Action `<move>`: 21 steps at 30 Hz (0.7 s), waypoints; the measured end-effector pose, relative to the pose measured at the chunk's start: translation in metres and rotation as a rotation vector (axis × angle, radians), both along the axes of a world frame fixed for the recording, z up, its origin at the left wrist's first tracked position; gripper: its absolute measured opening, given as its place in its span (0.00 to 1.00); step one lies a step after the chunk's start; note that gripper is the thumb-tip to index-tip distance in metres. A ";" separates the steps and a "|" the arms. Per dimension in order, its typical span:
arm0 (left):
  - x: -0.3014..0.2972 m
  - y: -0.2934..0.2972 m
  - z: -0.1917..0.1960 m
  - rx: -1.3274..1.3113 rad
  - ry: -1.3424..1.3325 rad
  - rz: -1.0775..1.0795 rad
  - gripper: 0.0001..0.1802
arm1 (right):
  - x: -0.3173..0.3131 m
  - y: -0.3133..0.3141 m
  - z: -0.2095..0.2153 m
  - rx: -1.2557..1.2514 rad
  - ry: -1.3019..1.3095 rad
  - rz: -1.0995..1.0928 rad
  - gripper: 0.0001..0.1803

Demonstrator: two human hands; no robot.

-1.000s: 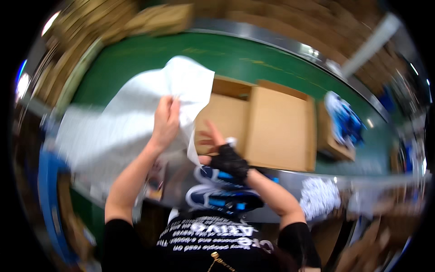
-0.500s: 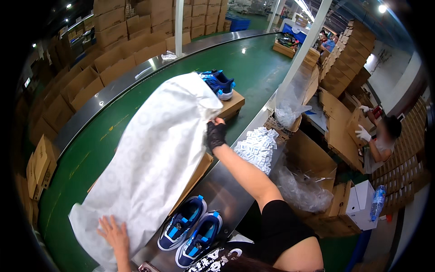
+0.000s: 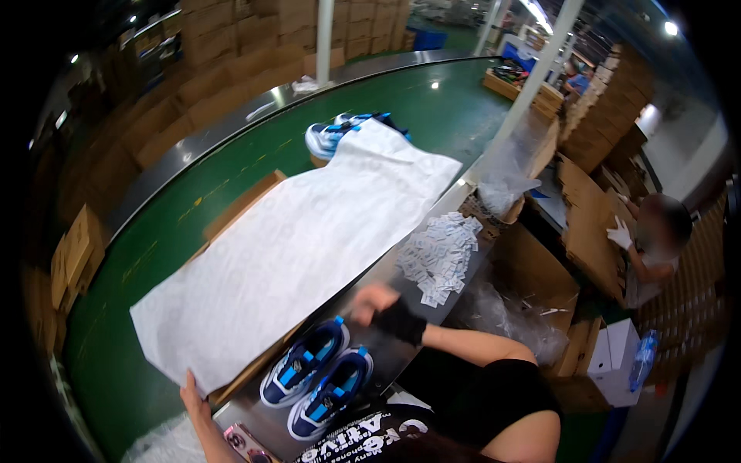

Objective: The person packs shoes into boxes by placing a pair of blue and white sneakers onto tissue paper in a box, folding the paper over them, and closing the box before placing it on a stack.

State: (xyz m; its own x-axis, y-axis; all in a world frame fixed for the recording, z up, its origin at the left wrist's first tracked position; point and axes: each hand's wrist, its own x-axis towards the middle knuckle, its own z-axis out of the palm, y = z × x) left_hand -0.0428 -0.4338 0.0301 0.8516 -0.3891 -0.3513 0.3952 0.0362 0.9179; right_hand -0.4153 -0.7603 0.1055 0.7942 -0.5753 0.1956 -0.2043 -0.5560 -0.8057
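Observation:
A large white sheet of wrapping paper [image 3: 293,247] lies spread over an open cardboard shoe box [image 3: 245,202], hiding most of it. Its far end partly covers a pair of blue-and-white sneakers [image 3: 328,137] on the conveyor. At the sheet's near left corner, my left hand [image 3: 194,400] pinches the edge. My right hand [image 3: 384,310], in a black fingerless glove, is off the paper, above the metal ledge; motion smears its fingers. Just below it stand two navy sneakers with light-blue tabs [image 3: 305,363] [image 3: 333,393], side by side on the ledge.
Small white packets [image 3: 441,251] lie heaped on the ledge at right. A phone [image 3: 243,441] rests near my left forearm. Beyond the green conveyor belt [image 3: 154,289] stand cardboard boxes [image 3: 77,255]. A co-worker's gloved hand [image 3: 619,233] touches flattened cardboard [image 3: 590,224] at right.
My right hand has let go of the sheet's far end and drawn back toward me. The raised paper has settled flatter. My left hand has gone from lying flat on the sheet to its corner.

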 end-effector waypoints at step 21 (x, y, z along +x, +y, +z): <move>-0.043 -0.003 0.075 0.079 -0.563 0.225 0.14 | 0.223 0.050 -0.013 0.222 0.055 -0.068 0.24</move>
